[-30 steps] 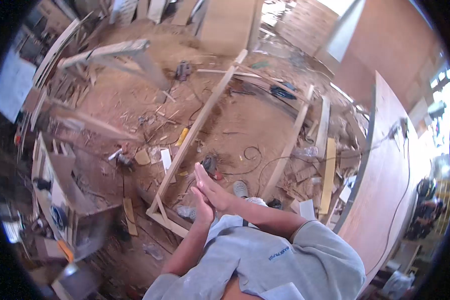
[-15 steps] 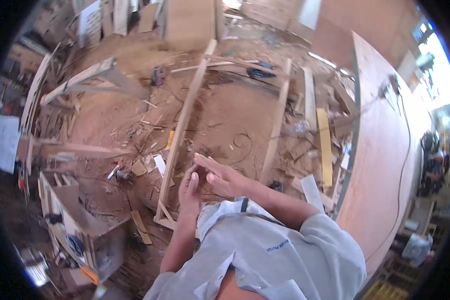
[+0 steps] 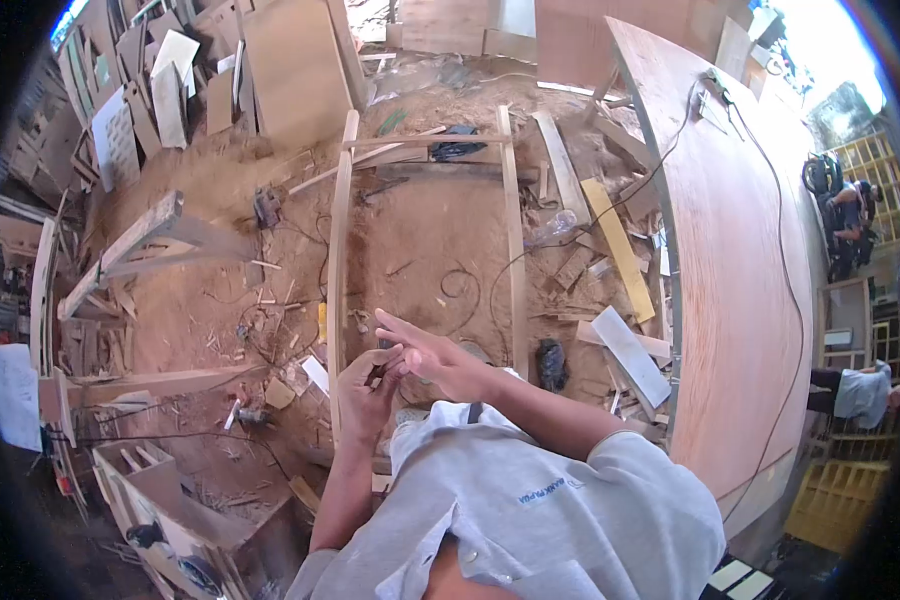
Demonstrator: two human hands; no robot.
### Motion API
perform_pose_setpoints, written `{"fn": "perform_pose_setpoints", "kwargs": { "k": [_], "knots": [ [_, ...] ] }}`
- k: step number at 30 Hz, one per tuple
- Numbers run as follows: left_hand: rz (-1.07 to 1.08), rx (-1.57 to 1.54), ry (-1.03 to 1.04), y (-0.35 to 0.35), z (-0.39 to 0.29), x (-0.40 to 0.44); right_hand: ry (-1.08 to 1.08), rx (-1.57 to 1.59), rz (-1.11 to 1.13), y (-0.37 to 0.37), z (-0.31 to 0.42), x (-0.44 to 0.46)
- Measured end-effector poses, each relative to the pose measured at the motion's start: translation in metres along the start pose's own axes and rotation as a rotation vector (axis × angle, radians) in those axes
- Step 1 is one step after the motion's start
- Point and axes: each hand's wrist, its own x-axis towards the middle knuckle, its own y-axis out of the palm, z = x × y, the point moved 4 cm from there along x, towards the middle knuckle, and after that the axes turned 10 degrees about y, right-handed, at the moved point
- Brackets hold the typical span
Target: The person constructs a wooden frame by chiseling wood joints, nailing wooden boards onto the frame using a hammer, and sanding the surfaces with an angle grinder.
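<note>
My left hand (image 3: 367, 388) is raised in front of my body, its fingers curled in against the other palm. What they hold, if anything, is too small to make out. My right hand (image 3: 438, 362) is stretched out flat, fingers together and pointing up to the left, and touches the left fingertips. Both hands are above a long wooden frame on the ground, nearest to its left rail (image 3: 340, 230). The frame's right rail (image 3: 516, 250) runs roughly parallel, and a thin crosspiece (image 3: 420, 139) joins the two at the far end.
A large plywood sheet (image 3: 740, 300) with a cable lies at the right. A wooden trestle (image 3: 130, 245) and an open wooden box (image 3: 185, 500) are at the left. Offcuts, a yellow board (image 3: 618, 250) and a black bag (image 3: 551, 365) litter the sawdust floor. People (image 3: 863, 393) are at far right.
My left fingers have curled in against the right hand, which stays flat. The view has turned and tilted up, showing more of the leaning boards and people at the far right.
</note>
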Motion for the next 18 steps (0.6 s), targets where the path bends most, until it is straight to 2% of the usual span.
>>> {"fn": "perform_pose_setpoints", "kwargs": {
  "k": [2, 7, 10, 13, 18],
  "knots": [
    [0.012, 0.079, 0.023, -0.003, -0.007, -0.001, -0.059, -0.034, -0.048, 0.007, -0.002, -0.006],
    [-0.059, 0.19, 0.022, 0.001, -0.027, -0.008, -0.003, 0.002, -0.01, 0.015, 0.0, -0.014],
    [-0.112, -0.023, 0.031, -0.005, -0.01, -0.017, -0.006, 0.021, 0.03, 0.018, 0.012, -0.015],
    [-0.153, -0.045, 0.057, -0.003, -0.012, -0.019, -0.032, 0.016, 0.052, 0.015, 0.023, -0.016],
    [-0.168, 0.092, 0.134, 0.008, -0.023, -0.016, -0.068, 0.031, 0.138, 0.004, 0.006, -0.004]
  ]
}}
